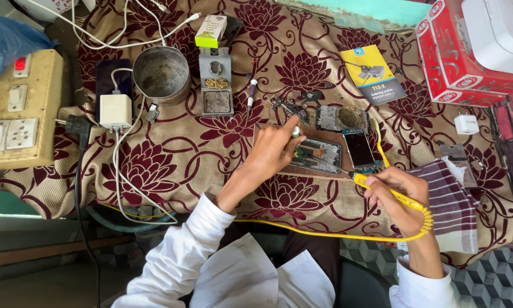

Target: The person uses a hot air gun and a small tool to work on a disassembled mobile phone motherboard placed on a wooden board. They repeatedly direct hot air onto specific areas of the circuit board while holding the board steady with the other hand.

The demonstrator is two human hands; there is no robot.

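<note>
An opened phone body with exposed circuit board lies on a floral cloth. My left hand rests at its left end, fingers pinching a small white piece. A yellow soldering iron sits in my right hand; its thin tip points left toward the phone body. The iron's yellow cord loops back under my wrist. A small screen module lies just right of the phone body.
A soldering stand with brass wool, a metal cup, a white charger, a switchboard, a booklet, red boxes, a striped cloth and loose phone parts surround the work spot.
</note>
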